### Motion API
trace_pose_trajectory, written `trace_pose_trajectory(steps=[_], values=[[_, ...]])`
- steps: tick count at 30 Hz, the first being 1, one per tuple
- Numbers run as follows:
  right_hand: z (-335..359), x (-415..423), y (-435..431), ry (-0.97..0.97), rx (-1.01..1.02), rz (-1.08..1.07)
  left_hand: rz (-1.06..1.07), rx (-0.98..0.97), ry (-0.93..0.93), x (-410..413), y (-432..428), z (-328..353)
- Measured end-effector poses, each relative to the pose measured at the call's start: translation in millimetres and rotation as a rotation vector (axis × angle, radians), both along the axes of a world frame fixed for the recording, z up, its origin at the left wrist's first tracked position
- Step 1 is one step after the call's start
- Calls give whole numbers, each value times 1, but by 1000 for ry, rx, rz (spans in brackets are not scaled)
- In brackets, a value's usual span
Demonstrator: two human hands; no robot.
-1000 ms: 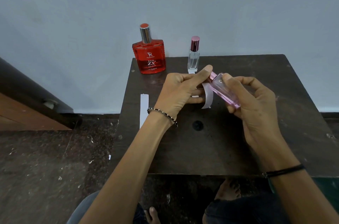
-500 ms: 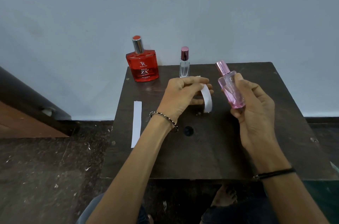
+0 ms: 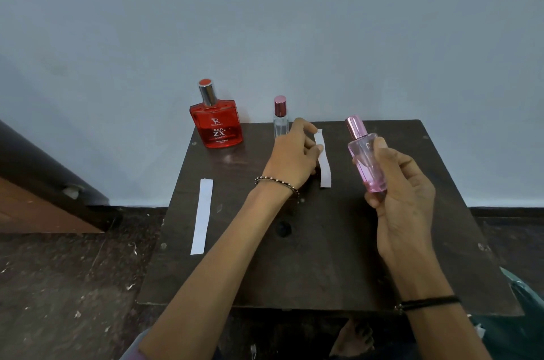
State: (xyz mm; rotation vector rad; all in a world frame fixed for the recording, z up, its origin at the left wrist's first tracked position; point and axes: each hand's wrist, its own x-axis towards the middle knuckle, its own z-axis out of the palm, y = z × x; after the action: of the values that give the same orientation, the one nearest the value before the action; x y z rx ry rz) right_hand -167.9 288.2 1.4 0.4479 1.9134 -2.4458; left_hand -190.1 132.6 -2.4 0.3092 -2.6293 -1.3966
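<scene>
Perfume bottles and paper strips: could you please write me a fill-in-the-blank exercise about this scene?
The right hand grips a perfume bottle of ____ glass above the table.
The left hand pinches one paper strip; another strip lies at the table's ____ edge.
Exactly ____ bottles stand on the table: the red bottle and the small clear bottle.
Missing words: pink; left; two.

The red bottle (image 3: 216, 127) bears "RED ZX" in white letters; its smaller print is unreadable.

Red bottle (image 3: 216, 127), clear vial (image 3: 280, 121), loose strip (image 3: 202, 215) on table (image 3: 323, 259).
</scene>
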Motion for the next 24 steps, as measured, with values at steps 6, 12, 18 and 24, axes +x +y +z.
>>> trace_pose_trajectory(steps=[6,12,18,24], values=[[-3,-1,-2,12,-18,25,-16,-248,37,-6,-1,-8],[-2,-1,-2,0,-11,24,-18,-424,80,0,0,-10],[-1,-1,-4,1,-4,25,-52,-599,66,17,2,-7],[-1,0,-3,11,17,33,-118,-663,-33,22,0,-7]])
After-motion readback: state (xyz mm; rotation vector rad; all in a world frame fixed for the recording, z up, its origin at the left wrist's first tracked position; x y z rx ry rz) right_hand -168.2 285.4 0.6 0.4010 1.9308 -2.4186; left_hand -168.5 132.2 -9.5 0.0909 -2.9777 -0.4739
